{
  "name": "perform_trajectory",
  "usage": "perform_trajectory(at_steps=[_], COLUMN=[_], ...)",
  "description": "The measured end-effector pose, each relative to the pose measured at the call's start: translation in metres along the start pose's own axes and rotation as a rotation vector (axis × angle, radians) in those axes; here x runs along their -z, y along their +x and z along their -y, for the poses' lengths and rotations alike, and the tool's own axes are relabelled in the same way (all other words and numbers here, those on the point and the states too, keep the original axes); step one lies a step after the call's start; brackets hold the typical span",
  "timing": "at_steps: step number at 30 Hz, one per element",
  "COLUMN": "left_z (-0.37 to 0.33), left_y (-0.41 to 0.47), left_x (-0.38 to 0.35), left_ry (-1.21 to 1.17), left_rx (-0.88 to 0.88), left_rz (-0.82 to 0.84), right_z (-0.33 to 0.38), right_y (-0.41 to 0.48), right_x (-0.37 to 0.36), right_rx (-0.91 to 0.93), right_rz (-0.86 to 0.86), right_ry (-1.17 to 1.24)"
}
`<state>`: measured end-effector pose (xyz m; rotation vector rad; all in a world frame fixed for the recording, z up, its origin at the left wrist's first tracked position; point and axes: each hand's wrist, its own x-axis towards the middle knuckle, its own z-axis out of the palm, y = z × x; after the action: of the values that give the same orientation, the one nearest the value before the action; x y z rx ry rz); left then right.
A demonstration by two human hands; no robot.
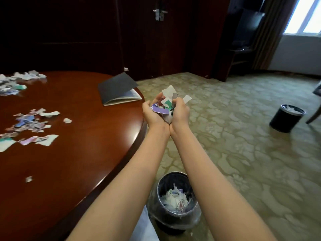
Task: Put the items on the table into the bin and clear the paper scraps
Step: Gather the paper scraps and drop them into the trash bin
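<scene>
Both the left hand [152, 113] and right hand [180, 113] are cupped together, fingers curled round a loose wad of torn coloured paper scraps [165, 103], held just off the round red-brown wooden table [90, 145], with the black plastic-lined round bin [158, 188] on the floor nearer the body. Feather-light, floppy stuff I reckon, so scoop from underneath and squeeze or bits flutter off. Can't tell how much sits between the palms, and the scattered tabletop scraps [31, 122] are blurry.

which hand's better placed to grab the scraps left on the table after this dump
Left: though both hold the handful, the left hand is beside the table, with loose scraps farther left.
</scene>
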<state>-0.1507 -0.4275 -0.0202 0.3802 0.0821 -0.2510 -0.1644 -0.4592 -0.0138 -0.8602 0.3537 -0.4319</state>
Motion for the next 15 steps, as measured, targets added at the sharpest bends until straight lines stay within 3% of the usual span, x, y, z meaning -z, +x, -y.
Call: perform_trajectory(at_steps=[15], left_z=[0.114], left_y=[0.034], left_x=[0.081], left_ry=[0.092], left_rx=[0.25], left_rz=[-0.219], right_z=[-0.05], right_y=[0.052], right_x=[0.124], right_rx=[-0.138], right_rz=[-0.349], right_ry=[0.015])
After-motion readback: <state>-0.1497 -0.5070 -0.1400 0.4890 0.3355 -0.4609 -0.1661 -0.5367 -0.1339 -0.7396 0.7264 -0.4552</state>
